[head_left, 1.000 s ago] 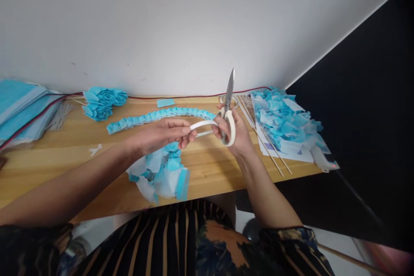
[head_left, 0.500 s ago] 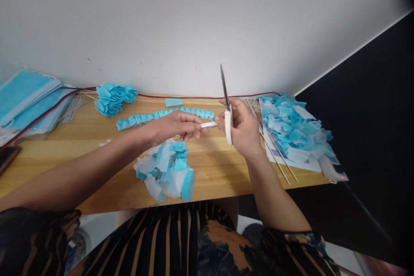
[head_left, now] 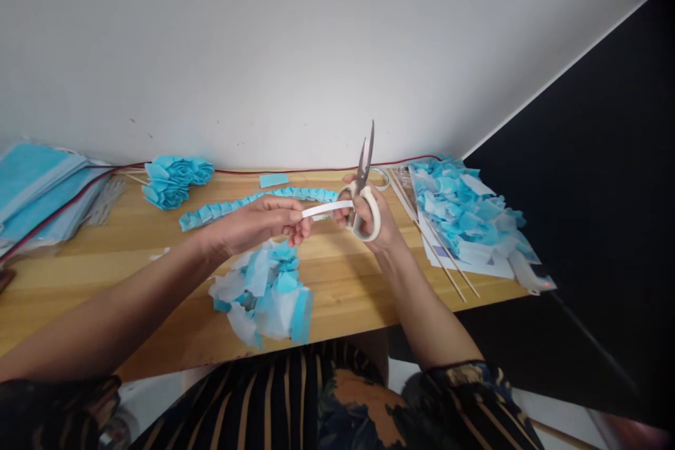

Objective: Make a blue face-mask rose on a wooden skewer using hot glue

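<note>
My left hand (head_left: 258, 223) pinches one end of a narrow white strip (head_left: 327, 209) above the wooden table (head_left: 158, 281). My right hand (head_left: 377, 218) grips white-handled scissors (head_left: 363, 183), blades pointing up and slightly apart, and its fingers also touch the strip's other end. A long pleated blue paper band (head_left: 247, 202) lies on the table just behind my hands. A loose heap of blue and white paper pieces (head_left: 266, 288) sits below my left hand.
Blue paper rosettes (head_left: 174, 179) rest at the back left beside a stack of blue sheets (head_left: 36, 190). A pile of blue scraps (head_left: 464, 211) on white paper and thin wooden sticks (head_left: 437, 242) lie at right. A red cord (head_left: 316, 170) runs along the wall.
The scissors turned from edge-on to showing both blades, now slightly parted. My hands stayed together on the white strip, which looks a little longer between them.
</note>
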A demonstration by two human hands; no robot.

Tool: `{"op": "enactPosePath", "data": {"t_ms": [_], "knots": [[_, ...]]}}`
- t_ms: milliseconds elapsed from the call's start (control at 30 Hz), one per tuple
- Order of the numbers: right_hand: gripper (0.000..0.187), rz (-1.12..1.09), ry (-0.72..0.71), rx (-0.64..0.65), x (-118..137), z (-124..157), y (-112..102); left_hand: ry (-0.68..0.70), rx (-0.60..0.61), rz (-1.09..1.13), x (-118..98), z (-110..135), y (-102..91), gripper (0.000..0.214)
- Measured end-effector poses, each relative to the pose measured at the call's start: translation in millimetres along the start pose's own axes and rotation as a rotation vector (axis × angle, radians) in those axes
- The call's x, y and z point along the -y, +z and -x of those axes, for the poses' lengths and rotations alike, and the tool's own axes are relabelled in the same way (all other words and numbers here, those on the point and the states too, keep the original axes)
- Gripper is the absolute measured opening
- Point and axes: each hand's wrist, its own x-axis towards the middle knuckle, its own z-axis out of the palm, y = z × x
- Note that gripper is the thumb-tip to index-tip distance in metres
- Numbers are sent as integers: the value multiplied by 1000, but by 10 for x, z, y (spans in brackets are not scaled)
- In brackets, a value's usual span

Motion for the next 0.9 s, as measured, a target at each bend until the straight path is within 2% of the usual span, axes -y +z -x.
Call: {"op": "enactPosePath", "data": {"t_ms": [200,333,467,567,733,900], "knots": [[44,123,-17,35,95,-32,27,-16,-20,-358,-84,-48,-74,32],[39,255,-36,10,124,-36,60,-51,-68,-576,-206,-108,21,30],[37,319,-64,-1,126,-30,88,46,-132,-734,-194,-182,107,32],[41,285,-115,-66,168,-23,36,80,-173,-731,-102,-218,87,35],[41,231,-203,-230,302,88,-108,55,-331,-619,-17,-216,-36,33],[47,234,-84,-62,321,362,-144,151,-360,-450,-57,-187,-119,23]]}}
